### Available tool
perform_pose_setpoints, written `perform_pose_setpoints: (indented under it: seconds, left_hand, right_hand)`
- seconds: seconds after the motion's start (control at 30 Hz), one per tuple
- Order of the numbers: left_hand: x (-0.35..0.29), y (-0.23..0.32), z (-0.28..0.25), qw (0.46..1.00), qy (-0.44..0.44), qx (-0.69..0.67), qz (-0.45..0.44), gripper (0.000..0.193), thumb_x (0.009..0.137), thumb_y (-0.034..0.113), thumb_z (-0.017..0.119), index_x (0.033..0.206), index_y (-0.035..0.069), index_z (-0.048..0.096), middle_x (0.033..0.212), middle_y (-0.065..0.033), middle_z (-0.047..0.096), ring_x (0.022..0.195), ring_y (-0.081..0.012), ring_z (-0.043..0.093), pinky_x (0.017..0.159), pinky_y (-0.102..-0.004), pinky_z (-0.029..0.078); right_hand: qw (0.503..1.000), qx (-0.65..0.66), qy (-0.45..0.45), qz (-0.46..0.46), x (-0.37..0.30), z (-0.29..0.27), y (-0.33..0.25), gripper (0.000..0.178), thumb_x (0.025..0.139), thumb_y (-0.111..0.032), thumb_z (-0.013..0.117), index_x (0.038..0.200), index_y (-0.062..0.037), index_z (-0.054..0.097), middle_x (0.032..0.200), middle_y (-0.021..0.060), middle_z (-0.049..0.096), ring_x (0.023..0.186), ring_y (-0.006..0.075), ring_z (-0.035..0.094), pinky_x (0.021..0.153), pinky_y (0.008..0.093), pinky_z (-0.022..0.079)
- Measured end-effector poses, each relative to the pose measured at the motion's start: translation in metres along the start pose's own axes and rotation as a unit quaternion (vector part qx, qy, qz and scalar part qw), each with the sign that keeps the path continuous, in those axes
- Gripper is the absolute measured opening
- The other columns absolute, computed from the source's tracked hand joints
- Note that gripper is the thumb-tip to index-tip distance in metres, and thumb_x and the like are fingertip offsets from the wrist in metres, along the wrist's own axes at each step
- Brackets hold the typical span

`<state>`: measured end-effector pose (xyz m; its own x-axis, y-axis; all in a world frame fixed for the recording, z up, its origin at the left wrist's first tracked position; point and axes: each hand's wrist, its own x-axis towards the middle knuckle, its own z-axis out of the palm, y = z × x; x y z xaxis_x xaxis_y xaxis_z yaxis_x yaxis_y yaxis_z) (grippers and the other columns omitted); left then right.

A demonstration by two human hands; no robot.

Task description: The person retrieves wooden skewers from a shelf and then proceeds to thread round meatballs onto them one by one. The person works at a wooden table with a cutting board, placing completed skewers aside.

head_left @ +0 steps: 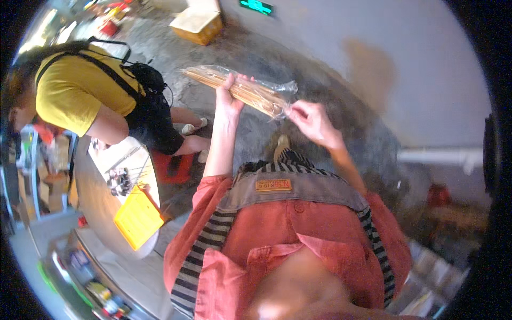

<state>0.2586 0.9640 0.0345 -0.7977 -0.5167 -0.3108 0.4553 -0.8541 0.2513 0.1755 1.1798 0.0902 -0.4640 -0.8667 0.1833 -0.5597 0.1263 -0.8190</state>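
A clear plastic bag of thin wooden skewers (248,95) is held up in front of me, slanting down from left to right. My left hand (230,95) is wrapped round the middle of the bundle, thumb on top. At the bag's right end, my right hand (313,121) pinches the crumpled plastic between thumb and fingers. The skewers lie side by side inside the film, and their far-left tips reach past my left hand.
At left, a person in a yellow shirt (74,88) bends over a round table (101,208). On it are a yellow tray (138,216) and dark skewered pieces (120,180). A red stool (173,168) stands beside the person. A foam box (197,24) sits on the floor farther off.
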Motion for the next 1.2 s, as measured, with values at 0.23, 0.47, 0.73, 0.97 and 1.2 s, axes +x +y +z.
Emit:
perform_pose_setpoints:
  seconds: [0.23,0.47,0.73,0.97,1.2]
  left_hand:
    - [0.061,0.060,0.033,0.991,0.057,-0.020,0.119,0.015,0.083,0.014,0.046,0.086,0.000,0.044,0.078,-0.0127,0.051,0.080,-0.0258,0.051,0.088,-0.0457,0.038]
    - [0.175,0.135,0.007,0.986,0.041,-0.065,0.149,0.022,0.081,0.017,0.050,0.089,-0.002,0.045,0.085,-0.0173,0.053,0.090,-0.0356,0.050,0.090,-0.0506,0.035]
    - [0.308,0.269,0.042,0.984,-0.010,-0.099,0.149,0.024,0.077,0.015,0.055,0.089,-0.003,0.046,0.085,-0.0162,0.053,0.099,-0.0409,0.045,0.089,-0.0568,0.032]
    - [0.392,0.404,0.042,0.971,-0.006,-0.081,0.227,0.023,0.079,0.018,0.052,0.089,-0.001,0.044,0.086,-0.0169,0.053,0.103,-0.0424,0.042,0.090,-0.0587,0.028]
    - [0.427,0.535,0.047,0.913,0.104,-0.141,0.369,0.019,0.083,0.016,0.047,0.089,-0.002,0.043,0.083,-0.0156,0.051,0.101,-0.0408,0.044,0.093,-0.0554,0.028]
  right_hand:
    - [0.985,-0.046,-0.091,-0.141,0.143,-0.012,0.022,0.009,0.076,-0.005,0.051,0.073,0.0035,0.052,0.068,0.0194,0.054,0.058,0.0301,0.055,0.051,0.0323,0.041]
    - [0.978,-0.025,-0.096,-0.184,0.292,0.010,0.037,0.006,0.074,-0.006,0.052,0.072,0.0001,0.054,0.068,0.0168,0.055,0.059,0.0337,0.054,0.052,0.0380,0.043]
    - [0.984,0.002,-0.017,-0.177,0.480,0.049,0.020,0.005,0.072,-0.003,0.058,0.069,0.0002,0.055,0.064,0.0136,0.055,0.055,0.0265,0.055,0.049,0.0319,0.042]
    - [0.972,0.070,-0.032,-0.222,0.639,0.106,0.003,0.007,0.070,-0.003,0.062,0.068,-0.0006,0.055,0.060,0.0107,0.055,0.049,0.0193,0.054,0.046,0.0279,0.041]
    - [0.925,0.183,-0.202,-0.263,0.819,0.193,-0.019,0.008,0.072,-0.006,0.062,0.071,0.0003,0.057,0.060,0.0095,0.056,0.047,0.0135,0.050,0.042,0.0255,0.038]
